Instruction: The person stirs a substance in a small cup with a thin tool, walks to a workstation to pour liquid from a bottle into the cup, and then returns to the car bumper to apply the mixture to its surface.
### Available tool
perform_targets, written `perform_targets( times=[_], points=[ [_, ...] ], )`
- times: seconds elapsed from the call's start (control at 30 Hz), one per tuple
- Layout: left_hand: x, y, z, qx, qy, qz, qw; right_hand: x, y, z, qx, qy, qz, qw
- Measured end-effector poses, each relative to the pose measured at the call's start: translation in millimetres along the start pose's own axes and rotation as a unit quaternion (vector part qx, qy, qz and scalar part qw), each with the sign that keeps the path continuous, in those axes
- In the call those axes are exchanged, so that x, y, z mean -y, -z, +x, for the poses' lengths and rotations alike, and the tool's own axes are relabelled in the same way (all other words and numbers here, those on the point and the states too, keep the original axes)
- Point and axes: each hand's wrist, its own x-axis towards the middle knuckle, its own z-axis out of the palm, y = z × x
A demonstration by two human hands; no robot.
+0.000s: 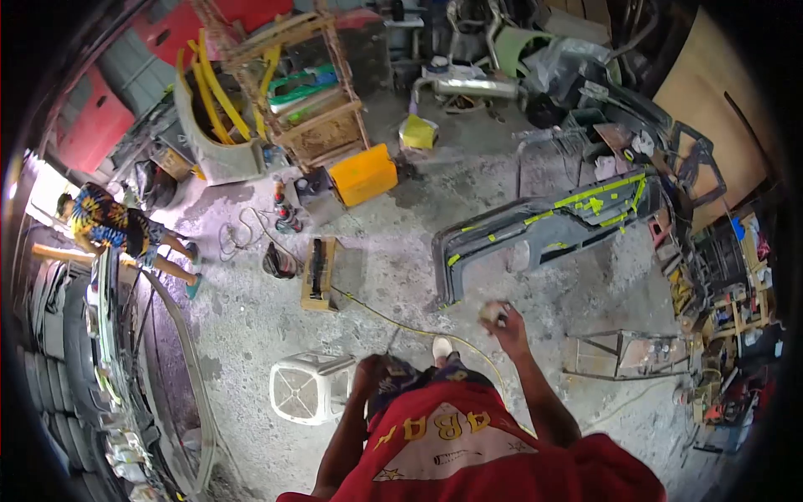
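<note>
My right hand (508, 330) is raised ahead of me, its fingers closed around a small round tan object (492, 313) whose kind I cannot make out. Beyond that hand lies a large grey-black vehicle bumper (485, 227) on the floor, with pieces of yellow-green tape (592, 204) stuck over it. Close to my dark patterned shorts (401, 381) is my left hand (370, 374), curled shut. A thin dark line shows just past it, and whatever that hand may hold is hidden.
A white plastic stool (311, 389) stands at my left. Ahead are a cardboard box (319, 274) with a black part, power tools (287, 216) and an orange case (363, 176). A yellow hose (401, 325) crosses the floor. Another person (117, 222) bends over parts at far left. A metal frame (631, 356) lies right.
</note>
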Motion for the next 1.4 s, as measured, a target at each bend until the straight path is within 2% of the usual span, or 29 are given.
perform_targets(
  times=[0.03,0.07,0.17,0.23,0.33,0.4,0.47,0.5,0.57,0.6,0.67,0.7,0.73,0.77,0.8,0.83,0.87,0.93,1.0,1.03,1.07,1.13,1.17,1.2,1.23,1.27,1.3,1.37,1.4],
  points=[
    [-8.7,10.8,22.6,-0.006,-0.021,0.012,1.000,13.6,-2.9,29.5,0.007,0.006,0.005,1.000],
    [-47.9,24.4,40.2,-0.030,0.074,-0.064,0.995,26.5,-7.9,56.9,0.015,0.013,0.009,1.000],
    [-131.2,62.5,108.3,-0.072,0.063,-0.085,0.992,60.6,-29.0,129.9,0.026,0.008,0.045,0.999],
    [-157.5,85.7,155.9,-0.083,0.053,-0.110,0.989,41.8,-39.5,176.1,0.021,0.000,0.038,0.999],
    [-172.8,120.3,246.0,-0.069,0.021,-0.106,0.992,35.6,-69.5,243.9,-0.010,0.061,0.044,0.997],
    [-179.0,147.9,307.8,-0.042,0.040,-0.122,0.991,34.6,-94.2,284.6,-0.028,0.047,-0.023,0.998],
    [-206.4,180.9,368.5,-0.018,0.044,-0.087,0.995,45.2,-123.9,328.3,-0.033,0.034,0.102,0.994],
    [-206.3,197.4,398.5,-0.001,0.055,-0.114,0.992,49.2,-139.3,347.7,-0.041,0.035,0.098,0.994],
    [-182.1,224.9,475.6,0.012,-0.024,-0.144,0.989,62.3,-159.4,393.2,-0.038,0.024,0.124,0.991],
    [-176.1,240.7,502.7,0.005,-0.045,-0.140,0.989,75.5,-164.4,413.4,-0.050,0.015,0.115,0.992],
    [-216.4,276.8,564.5,0.064,-0.024,-0.009,0.998,104.9,-177.9,446.7,-0.033,0.003,-0.030,0.999],
    [-229.4,284.4,597.1,0.077,-0.092,0.002,0.993,111.3,-182.9,463.3,-0.038,-0.007,0.005,0.999],
    [-239.9,291.1,629.5,0.090,-0.156,0.018,0.984,128.0,-183.1,477.0,-0.034,0.013,0.112,0.993],
    [-236.0,292.7,665.7,0.107,-0.138,-0.006,0.985,140.0,-183.5,490.3,-0.039,0.028,0.227,0.973],
    [-276.2,284.8,691.4,0.096,-0.150,0.028,0.984,135.9,-177.3,514.7,-0.050,0.020,0.154,0.987],
    [-273.6,278.4,733.2,0.108,-0.211,0.053,0.970,144.5,-172.0,533.8,-0.087,-0.004,0.088,0.992],
    [-267.9,269.6,770.5,0.129,-0.273,0.075,0.951,149.2,-163.2,554.9,-0.095,-0.023,0.104,0.990],
    [-333.5,249.2,811.1,0.203,-0.225,0.055,0.951,146.9,-141.4,589.0,-0.142,-0.007,-0.034,0.989],
    [-345.3,220.8,875.1,0.241,-0.275,0.059,0.929,137.8,-117.0,628.0,-0.136,-0.039,0.031,0.989],
    [-356.5,206.9,900.5,0.266,-0.257,0.063,0.927,135.5,-101.4,649.4,-0.116,-0.063,0.087,0.987],
    [-368.0,193.4,925.2,0.291,-0.241,0.068,0.923,131.3,-87.1,668.9,-0.130,-0.051,0.089,0.986],
    [-388.5,161.3,977.4,0.298,-0.275,0.075,0.911,114.5,-58.1,714.0,-0.090,0.007,0.199,0.976],
    [-411.3,146.3,1000.5,0.321,-0.283,0.069,0.901,96.8,-40.8,739.0,-0.081,0.028,0.133,0.987],
    [-436.0,131.6,1020.3,0.325,-0.293,0.112,0.892,117.5,-21.6,759.2,-0.058,0.081,0.241,0.965],
    [-424.9,111.0,1052.1,0.348,-0.221,0.046,0.910,119.9,-4.2,783.9,-0.085,0.093,0.217,0.968],
    [-495.9,98.3,1046.8,0.367,-0.170,0.069,0.912,120.7,18.5,808.5,-0.109,0.101,0.190,0.971],
    [-499.7,79.4,1076.2,0.395,-0.200,0.075,0.894,137.3,43.8,822.1,-0.133,0.102,0.182,0.969],
    [-512.2,46.8,1125.1,0.424,-0.225,0.072,0.874,180.9,94.7,847.0,-0.071,0.002,0.120,0.990],
    [-525.2,32.4,1146.1,0.440,-0.219,0.066,0.868,185.0,114.3,863.5,-0.074,0.000,0.114,0.991]
  ],
)
